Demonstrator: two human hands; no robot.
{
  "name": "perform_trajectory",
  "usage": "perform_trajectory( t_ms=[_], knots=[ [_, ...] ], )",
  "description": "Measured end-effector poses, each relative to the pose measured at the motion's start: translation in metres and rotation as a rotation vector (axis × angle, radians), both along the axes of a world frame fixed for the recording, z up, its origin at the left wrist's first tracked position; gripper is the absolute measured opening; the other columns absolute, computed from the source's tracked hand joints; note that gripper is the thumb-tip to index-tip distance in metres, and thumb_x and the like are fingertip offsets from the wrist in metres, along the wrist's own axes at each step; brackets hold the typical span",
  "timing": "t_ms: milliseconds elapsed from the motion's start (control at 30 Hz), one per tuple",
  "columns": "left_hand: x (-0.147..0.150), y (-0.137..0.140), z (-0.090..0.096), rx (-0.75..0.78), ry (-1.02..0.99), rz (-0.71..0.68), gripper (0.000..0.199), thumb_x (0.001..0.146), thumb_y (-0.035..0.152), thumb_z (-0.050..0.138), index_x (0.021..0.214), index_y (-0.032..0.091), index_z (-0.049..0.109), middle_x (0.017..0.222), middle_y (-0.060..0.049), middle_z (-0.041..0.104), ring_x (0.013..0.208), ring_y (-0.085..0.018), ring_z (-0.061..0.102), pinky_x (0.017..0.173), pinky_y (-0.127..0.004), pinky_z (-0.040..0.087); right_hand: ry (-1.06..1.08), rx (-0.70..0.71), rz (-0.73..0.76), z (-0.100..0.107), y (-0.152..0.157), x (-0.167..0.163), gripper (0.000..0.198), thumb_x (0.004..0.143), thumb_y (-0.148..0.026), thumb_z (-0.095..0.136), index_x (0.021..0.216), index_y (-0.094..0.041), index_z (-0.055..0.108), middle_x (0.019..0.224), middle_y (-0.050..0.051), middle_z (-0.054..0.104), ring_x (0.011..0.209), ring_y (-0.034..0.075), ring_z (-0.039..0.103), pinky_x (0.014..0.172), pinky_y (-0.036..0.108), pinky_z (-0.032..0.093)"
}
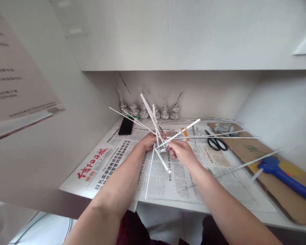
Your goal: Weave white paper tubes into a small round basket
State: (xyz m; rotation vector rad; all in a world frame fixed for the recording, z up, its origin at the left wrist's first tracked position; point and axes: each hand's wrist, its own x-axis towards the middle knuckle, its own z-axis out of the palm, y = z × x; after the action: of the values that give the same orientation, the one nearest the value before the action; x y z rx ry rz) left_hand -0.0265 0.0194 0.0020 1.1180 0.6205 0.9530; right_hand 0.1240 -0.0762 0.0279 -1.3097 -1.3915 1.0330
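Between my two hands, above the newspaper, is a bundle of crossed rolled-paper sticks (pixel 155 124), white and thin, pointing out in several directions. My left hand (pixel 150 141) is closed on the left side of the bundle, its fingertips partly hidden behind the sticks. With thumb and fingers pressed together, my right hand (pixel 180 149) pinches the right side near where the sticks cross. One thicker white stick (pixel 163 160) points down toward me, and a long thin one (pixel 150 172) hangs over the newspaper's front part.
Newspaper sheets (pixel 91 173) cover the desk. Several gourd-shaped woven paper pieces (pixel 165 111) line the back wall. A black phone (pixel 126 126) lies left; black scissors (pixel 217 143), cardboard (pixel 260 173) and a blue-handled tool (pixel 283 175) lie right. A cabinet (pixel 188 37) overhangs the desk.
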Motion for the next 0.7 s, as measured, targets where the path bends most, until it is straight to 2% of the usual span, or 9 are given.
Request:
perform_trajectory(
  t_ms=[67,133,200,300,400,467,500,600,700],
  knots=[
    [0.0,0.0,-0.001,0.0,0.002,-0.006,0.032,0.049,0.023,0.083,0.068,0.01,0.062,0.068,-0.005,0.068,0.06,-0.015,0.063,0.061,-0.028,0.049,0.101,-0.054,0.024,-0.002,0.002,0.0,0.034,0.075,-0.052,0.056,0.062,-0.02,0.054,0.049,-0.005,0.047,0.043,0.01,0.041,0.044,0.024,0.033],
    [0.001,-0.001,0.001,-0.011,0.003,0.005,0.033,0.048,0.023,0.084,0.069,0.01,0.063,0.066,-0.004,0.068,0.059,-0.015,0.063,0.061,-0.028,0.049,0.104,-0.062,0.026,-0.001,-0.004,0.001,0.032,0.075,-0.049,0.057,0.062,-0.02,0.053,0.05,-0.005,0.046,0.044,0.01,0.041,0.045,0.024,0.033],
    [0.0,-0.001,0.003,-0.024,0.009,0.022,0.034,0.047,0.023,0.084,0.071,0.009,0.065,0.064,-0.005,0.068,0.057,-0.015,0.062,0.059,-0.027,0.049,0.023,-0.051,0.029,0.002,-0.019,0.005,0.033,0.078,-0.049,0.055,0.061,-0.021,0.051,0.051,-0.004,0.045,0.046,0.011,0.042,0.046,0.025,0.034],
    [0.001,-0.001,0.005,-0.049,-0.008,0.044,0.033,0.048,0.024,0.084,0.071,0.008,0.066,0.062,-0.006,0.068,0.055,-0.016,0.062,0.058,-0.028,0.048,-0.269,0.072,0.016,0.007,-0.056,0.027,0.032,0.083,-0.046,0.05,0.063,-0.022,0.052,0.053,-0.003,0.047,0.049,0.013,0.044,0.05,0.027,0.035],
    [0.001,0.002,0.003,-0.08,-0.054,0.047,0.032,0.05,0.025,0.083,0.072,0.008,0.067,0.061,-0.007,0.068,0.053,-0.015,0.062,0.057,-0.027,0.049,-0.538,0.186,-0.185,0.006,-0.091,0.076,0.021,0.081,-0.044,0.052,0.069,-0.027,0.056,0.059,0.001,0.055,0.054,0.017,0.049,0.054,0.033,0.036],
    [0.0,0.004,0.001,-0.097,-0.082,0.036,0.031,0.052,0.025,0.082,0.072,0.008,0.067,0.063,-0.007,0.069,0.054,-0.016,0.063,0.057,-0.028,0.049,-0.649,0.246,-0.381,0.003,-0.107,0.123,0.012,0.078,-0.044,0.055,0.081,-0.034,0.06,0.08,0.008,0.065,0.066,0.023,0.057,0.058,0.038,0.036],
    [0.0,0.004,0.0,-0.103,-0.093,0.034,0.03,0.053,0.025,0.082,0.072,0.008,0.067,0.064,-0.008,0.069,0.054,-0.016,0.063,0.057,-0.028,0.05,-0.713,0.287,-0.432,0.001,-0.113,0.148,0.013,0.076,-0.043,0.055,0.085,-0.036,0.06,0.086,0.012,0.065,0.068,0.025,0.056,0.058,0.041,0.034],
    [-0.001,0.005,-0.001,-0.116,-0.09,0.037,0.029,0.055,0.026,0.081,0.074,0.008,0.067,0.066,-0.009,0.07,0.056,-0.017,0.064,0.056,-0.028,0.05,-0.91,0.41,-0.609,-0.005,-0.127,0.218,0.013,0.064,-0.045,0.056,0.076,-0.04,0.056,0.057,0.011,0.051,0.054,0.026,0.044,0.057,0.045,0.025],
    [-0.002,0.004,-0.001,-0.113,-0.067,0.038,0.029,0.058,0.025,0.08,0.076,0.007,0.067,0.067,-0.009,0.07,0.057,-0.017,0.064,0.056,-0.028,0.05,-0.969,0.455,-0.69,-0.007,-0.138,0.257,0.014,0.052,-0.04,0.054,0.066,-0.038,0.052,0.054,0.008,0.044,0.045,0.02,0.033,0.054,0.042,0.02]
  ],
)
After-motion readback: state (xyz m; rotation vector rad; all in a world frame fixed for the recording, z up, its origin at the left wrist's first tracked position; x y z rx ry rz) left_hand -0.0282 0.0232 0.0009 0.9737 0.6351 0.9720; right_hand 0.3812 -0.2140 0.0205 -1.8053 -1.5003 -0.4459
